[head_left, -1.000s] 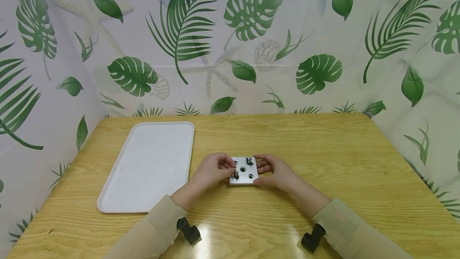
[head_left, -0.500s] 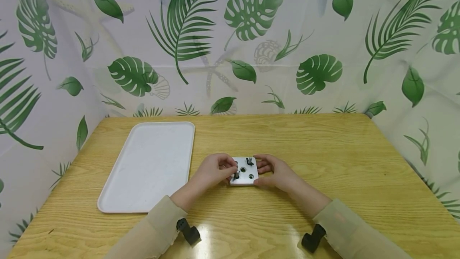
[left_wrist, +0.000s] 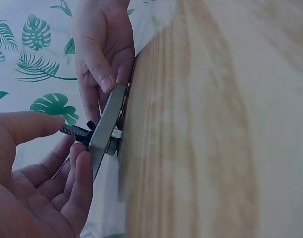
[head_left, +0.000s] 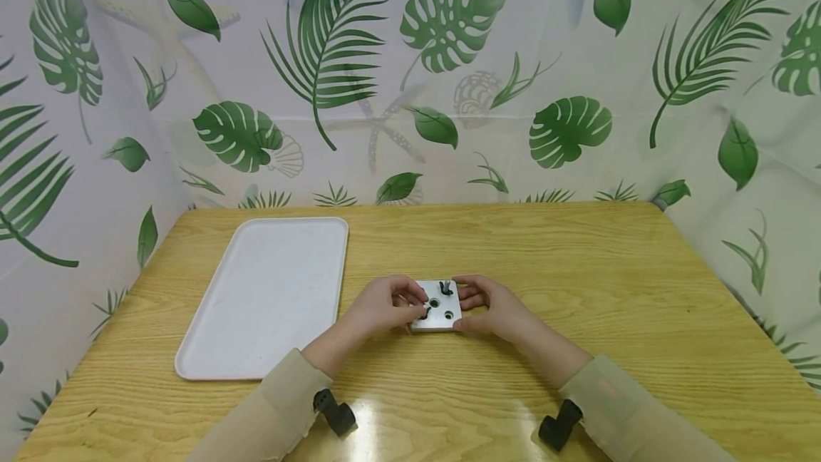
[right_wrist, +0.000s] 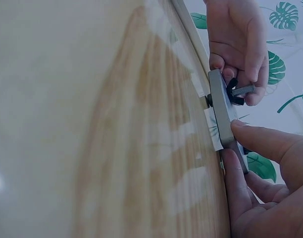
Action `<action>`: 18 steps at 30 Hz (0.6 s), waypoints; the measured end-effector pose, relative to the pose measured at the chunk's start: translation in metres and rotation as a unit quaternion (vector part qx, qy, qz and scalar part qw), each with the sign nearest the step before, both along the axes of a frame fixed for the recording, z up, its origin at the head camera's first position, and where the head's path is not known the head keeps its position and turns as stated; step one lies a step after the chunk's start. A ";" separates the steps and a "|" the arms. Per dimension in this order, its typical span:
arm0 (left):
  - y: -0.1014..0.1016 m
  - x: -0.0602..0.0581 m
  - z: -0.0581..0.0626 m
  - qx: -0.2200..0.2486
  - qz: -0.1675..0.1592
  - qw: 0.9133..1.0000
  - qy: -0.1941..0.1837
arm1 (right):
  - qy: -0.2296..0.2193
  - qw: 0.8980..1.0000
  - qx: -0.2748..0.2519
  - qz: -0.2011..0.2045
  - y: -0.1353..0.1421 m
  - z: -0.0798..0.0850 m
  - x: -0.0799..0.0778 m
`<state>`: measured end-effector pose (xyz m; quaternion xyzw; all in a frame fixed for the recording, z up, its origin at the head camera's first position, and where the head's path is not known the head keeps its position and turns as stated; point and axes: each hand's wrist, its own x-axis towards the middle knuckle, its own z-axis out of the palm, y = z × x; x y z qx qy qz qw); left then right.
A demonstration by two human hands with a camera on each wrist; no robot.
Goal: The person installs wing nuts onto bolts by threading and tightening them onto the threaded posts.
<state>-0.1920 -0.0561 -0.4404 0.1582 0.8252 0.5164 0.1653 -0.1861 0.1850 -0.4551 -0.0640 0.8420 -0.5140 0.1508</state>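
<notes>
A square silver metal plate [head_left: 439,323] with round holes lies between both hands. Two bolts stand up through it, each with a black wing nut; the far one [head_left: 445,288] is untouched. My left hand [head_left: 388,301] is at the near-left wing nut [left_wrist: 87,135], fingertips against it and the thumb by the threaded bolt [left_wrist: 72,131], which sticks out past the nut. From the right wrist view, the bolt [right_wrist: 244,89] stands upright from the plate face. My right hand [head_left: 494,309] grips the plate's right edge between thumb and fingers. Bolt heads under the plate keep it slightly off the table.
A white rectangular tray [head_left: 263,298] lies on the wooden table [head_left: 577,255], left of the hands. A leaf-printed cloth [head_left: 410,91] hangs behind the table and along its sides. Black wrist cameras sit on both sleeves.
My left thumb and fingers have shifted slightly right over the near bolt, covering its tip in the head view. The right hand and the plate stay almost still.
</notes>
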 end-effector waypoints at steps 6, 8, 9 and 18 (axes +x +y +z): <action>-0.002 -0.002 0.000 -0.001 -0.020 1.000 0.008 | 0.003 1.000 -0.004 0.005 0.001 -0.001 0.000; -0.001 -0.002 0.000 -0.004 -0.018 1.000 0.007 | 0.004 1.000 -0.007 0.009 0.002 -0.001 0.000; -0.001 -0.002 0.000 -0.006 -0.015 1.000 0.007 | 0.005 1.000 -0.008 0.012 0.002 -0.001 0.000; 0.001 -0.003 -0.003 -0.026 0.014 0.999 0.019 | 0.017 0.999 -0.018 0.045 0.004 0.002 0.002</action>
